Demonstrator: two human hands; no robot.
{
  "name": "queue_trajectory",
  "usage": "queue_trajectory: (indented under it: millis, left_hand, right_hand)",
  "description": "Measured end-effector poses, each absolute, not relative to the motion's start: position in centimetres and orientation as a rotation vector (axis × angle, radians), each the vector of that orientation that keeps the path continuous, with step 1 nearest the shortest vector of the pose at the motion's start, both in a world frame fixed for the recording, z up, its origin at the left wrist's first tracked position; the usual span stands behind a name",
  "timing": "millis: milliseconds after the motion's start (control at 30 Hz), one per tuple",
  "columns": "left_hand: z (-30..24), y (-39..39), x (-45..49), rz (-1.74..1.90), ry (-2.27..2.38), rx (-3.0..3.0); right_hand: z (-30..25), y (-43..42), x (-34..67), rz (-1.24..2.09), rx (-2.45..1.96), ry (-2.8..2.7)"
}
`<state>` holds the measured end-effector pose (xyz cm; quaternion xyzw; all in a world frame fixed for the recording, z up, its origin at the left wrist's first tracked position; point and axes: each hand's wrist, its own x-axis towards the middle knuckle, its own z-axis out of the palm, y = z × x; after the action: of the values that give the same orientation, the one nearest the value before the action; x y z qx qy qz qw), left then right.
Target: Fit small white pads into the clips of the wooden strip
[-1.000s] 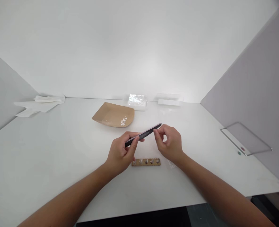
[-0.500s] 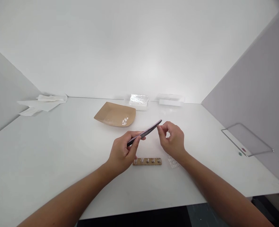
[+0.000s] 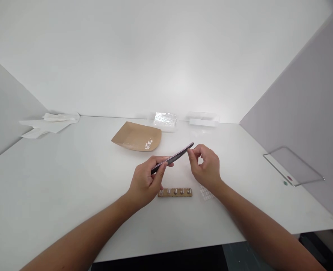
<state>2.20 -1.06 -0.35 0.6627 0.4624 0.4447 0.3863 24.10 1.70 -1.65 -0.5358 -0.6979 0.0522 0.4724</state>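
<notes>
A: Where was the file?

B: Dark slim nail file (image 3: 172, 157), off the table (image 3: 70, 188), in the air above its middle. The near end sat in the left hand (image 3: 145, 182). The far end slanted up and to the right.

A: And the grip?

B: The left hand was closed on the near end, thumb on top, fingers curled under. Most of the file stuck out past the fingers.

A: And the right hand?

B: The right hand (image 3: 207, 167) was just right of the file's far tip. Thumb and forefinger were pinched together right at that tip, the other fingers loosely curled. I could not tell whether something small sat in the pinch, or whether the fingertips touched the file.

A: What lay below the hands?

B: A short wooden strip (image 3: 174, 192) lay flat on the table, carrying a row of small pieces, just nearer than both hands. A little clear sheet of squares (image 3: 205, 192) lay beside it, by the right wrist.

A: And farther out?

B: A brown paper tray (image 3: 132, 137) lay beyond the left hand, with a few white bits (image 3: 148, 143) in its right corner. A shiny clear packet (image 3: 165, 120) and a pale box (image 3: 203, 121) were near the back wall. Crumpled tissues (image 3: 49, 122) were far left, and a clear pane (image 3: 294, 165) far right, all well apart from the file.
</notes>
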Motion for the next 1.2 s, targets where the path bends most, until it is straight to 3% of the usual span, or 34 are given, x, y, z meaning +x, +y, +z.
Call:
queue_trajectory:
  millis: [767, 1200]
  left_hand:
    - [-0.4, -1.9, 3.1, 1.224, 1.230, 1.697]
    - [-0.8, -2.0, 2.8, 1.231, 1.177, 1.641]
  right_hand:
    - [-2.1, 0.4, 21.5, -0.077, -1.104, -1.818]
    - [-1.6, 0.1, 22.7, 0.477, -1.096, -1.663]
